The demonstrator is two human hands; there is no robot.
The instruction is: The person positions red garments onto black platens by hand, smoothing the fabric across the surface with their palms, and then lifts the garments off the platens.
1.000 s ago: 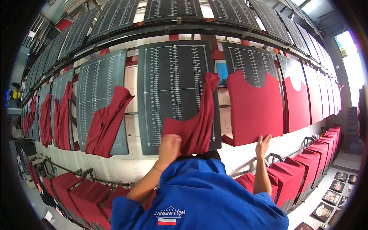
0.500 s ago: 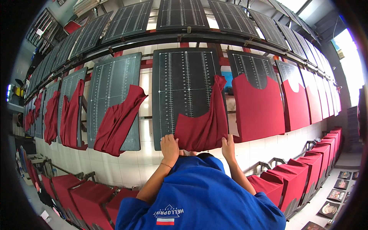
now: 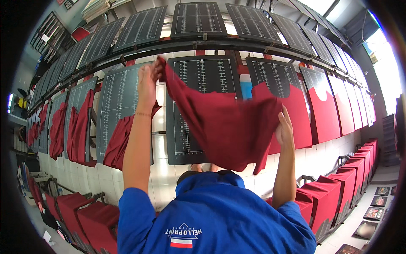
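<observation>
A dark red cut fabric panel (image 3: 230, 122) hangs spread between my two hands, above a black board (image 3: 198, 148) printed with white ruler lines. My left hand (image 3: 148, 84) is raised toward the board's far left corner, its fingers closed at one corner of the cloth. On the right, my right hand (image 3: 285, 130) grips the opposite edge of the panel. The cloth sags in the middle and its lower edge hangs over the near side of the board. Part of the board is hidden under it.
A crumpled red panel (image 3: 120, 142) lies on the grey board (image 3: 116, 89) to the left. At right, another red panel (image 3: 298, 110) lies flat with a curved neckline. A dark metal rail (image 3: 198, 43) runs behind, with more ruled boards beyond. Red-covered boards (image 3: 317, 201) stand behind me.
Both hands have lifted the panel off the board and spread it. My left hand has moved far up and leftward with a corner; my right hand has gone up and rightward.
</observation>
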